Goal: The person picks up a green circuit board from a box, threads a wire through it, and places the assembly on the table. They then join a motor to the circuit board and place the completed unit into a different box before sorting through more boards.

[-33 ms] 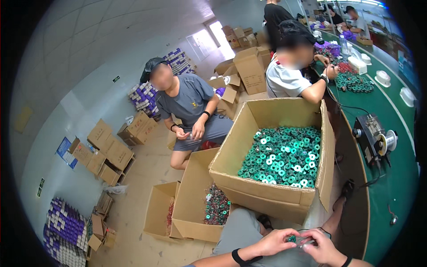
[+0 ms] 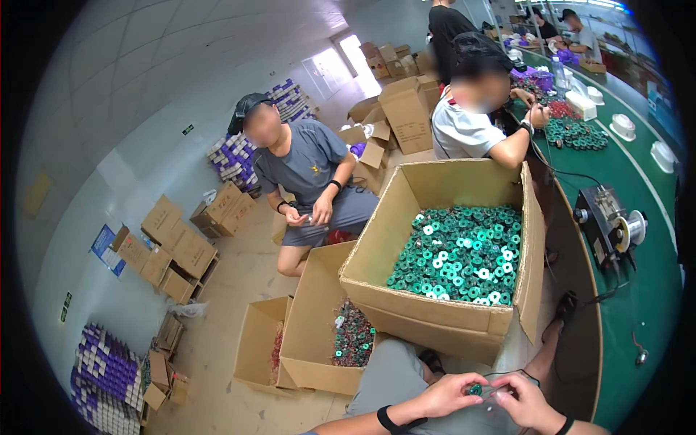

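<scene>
Your left hand (image 2: 448,395) pinches a green ring (image 2: 475,390), lower right.
Your right hand (image 2: 528,406) curls nearby, grip unclear; print on the upper-middle box (image 2: 404,112) is too small to read.

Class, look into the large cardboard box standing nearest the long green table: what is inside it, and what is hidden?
Inside the large box is a heap of small green ring-shaped parts. The heap covers the bottom, so its lower layers cannot be seen.

Green ring-shaped parts (image 2: 457,254) are contained in a large open-topped cardboard box (image 2: 428,310). Two rectangular cardboard cartons (image 2: 319,371) are placed left of it, a long green workbench (image 2: 631,312) right. Before it, a small green round part (image 2: 475,390) is positioned between two bare hands (image 2: 522,404).
</scene>
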Demonstrator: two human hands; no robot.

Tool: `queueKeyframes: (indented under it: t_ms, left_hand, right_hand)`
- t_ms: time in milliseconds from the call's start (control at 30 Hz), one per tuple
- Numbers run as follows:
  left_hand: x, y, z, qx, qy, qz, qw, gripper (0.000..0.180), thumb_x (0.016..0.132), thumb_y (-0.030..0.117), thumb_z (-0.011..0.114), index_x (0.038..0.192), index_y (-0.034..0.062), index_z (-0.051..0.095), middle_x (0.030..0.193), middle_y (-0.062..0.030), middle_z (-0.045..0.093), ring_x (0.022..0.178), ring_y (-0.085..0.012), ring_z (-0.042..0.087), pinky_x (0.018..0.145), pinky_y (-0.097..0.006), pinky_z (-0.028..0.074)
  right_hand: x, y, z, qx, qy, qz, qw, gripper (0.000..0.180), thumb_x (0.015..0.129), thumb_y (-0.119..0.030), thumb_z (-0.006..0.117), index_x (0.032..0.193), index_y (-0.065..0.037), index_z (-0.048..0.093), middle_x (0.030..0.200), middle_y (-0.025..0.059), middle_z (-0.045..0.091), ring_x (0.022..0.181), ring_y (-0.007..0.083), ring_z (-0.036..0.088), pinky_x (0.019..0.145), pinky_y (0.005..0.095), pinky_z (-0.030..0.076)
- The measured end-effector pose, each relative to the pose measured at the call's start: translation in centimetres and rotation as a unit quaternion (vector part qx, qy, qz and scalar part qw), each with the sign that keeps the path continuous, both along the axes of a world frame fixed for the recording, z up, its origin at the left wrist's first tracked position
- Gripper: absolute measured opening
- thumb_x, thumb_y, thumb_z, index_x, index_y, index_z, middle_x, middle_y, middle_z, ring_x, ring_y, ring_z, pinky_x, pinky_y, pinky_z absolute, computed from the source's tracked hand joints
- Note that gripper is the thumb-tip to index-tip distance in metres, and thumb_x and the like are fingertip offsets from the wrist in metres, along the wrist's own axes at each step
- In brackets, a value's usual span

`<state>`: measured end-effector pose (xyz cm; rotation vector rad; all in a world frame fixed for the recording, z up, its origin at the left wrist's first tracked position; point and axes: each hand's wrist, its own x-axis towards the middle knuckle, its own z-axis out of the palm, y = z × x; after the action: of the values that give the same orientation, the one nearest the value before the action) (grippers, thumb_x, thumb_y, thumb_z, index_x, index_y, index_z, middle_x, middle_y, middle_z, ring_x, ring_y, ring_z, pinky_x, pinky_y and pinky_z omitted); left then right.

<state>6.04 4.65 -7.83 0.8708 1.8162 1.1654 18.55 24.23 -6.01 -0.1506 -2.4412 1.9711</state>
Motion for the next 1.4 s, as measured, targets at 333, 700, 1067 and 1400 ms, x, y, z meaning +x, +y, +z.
queueKeyframes:
  t_ms: [333,700,1067,1400]
  left_hand:
    - [0.0,0.7,1.4,0.011,0.077,-0.078,0.994,0.040,0.088,0.016,0.077,0.125,0.0091,0.063,0.101,-0.0091,0.062,0.073,-0.0149,0.062,0.069,-0.031,0.052]
    - [-0.4,1.3,3.4,0.035,0.132,-0.090,0.986,0.038,0.085,0.009,0.078,0.121,0.0079,0.065,0.099,-0.0065,0.061,0.077,-0.0148,0.064,0.070,-0.028,0.055]
    - [0.3,0.9,4.3,0.062,0.201,-0.115,0.971,0.038,0.083,0.008,0.078,0.119,0.0077,0.066,0.098,-0.0078,0.061,0.077,-0.0180,0.063,0.069,-0.031,0.054]
    - [0.7,0.1,6.4,0.054,0.192,-0.014,0.980,0.039,0.076,0.010,0.081,0.112,0.0057,0.068,0.093,-0.0105,0.065,0.080,-0.0210,0.064,0.069,-0.031,0.052]
  right_hand:
    - [0.5,0.8,-0.9,-0.047,-0.163,0.046,0.984,0.035,0.089,-0.018,0.078,0.114,0.001,0.061,0.089,0.0046,0.073,0.081,0.0071,0.067,0.073,0.0235,0.053]
    - [-0.1,1.4,-1.8,-0.037,-0.231,0.146,0.961,0.034,0.097,-0.034,0.069,0.111,-0.003,0.068,0.094,0.0013,0.075,0.090,0.0067,0.068,0.084,0.0230,0.052]
    - [0.0,1.7,-2.6,-0.110,-0.166,0.178,0.964,0.037,0.099,-0.041,0.065,0.104,-0.005,0.070,0.077,-0.0029,0.063,0.072,0.0048,0.055,0.068,0.0255,0.047]
    - [0.0,1.5,-1.0,-0.003,-0.159,0.210,0.965,0.034,0.102,-0.044,0.058,0.104,-0.013,0.073,0.067,-0.0062,0.054,0.064,0.0047,0.047,0.061,0.0267,0.042]
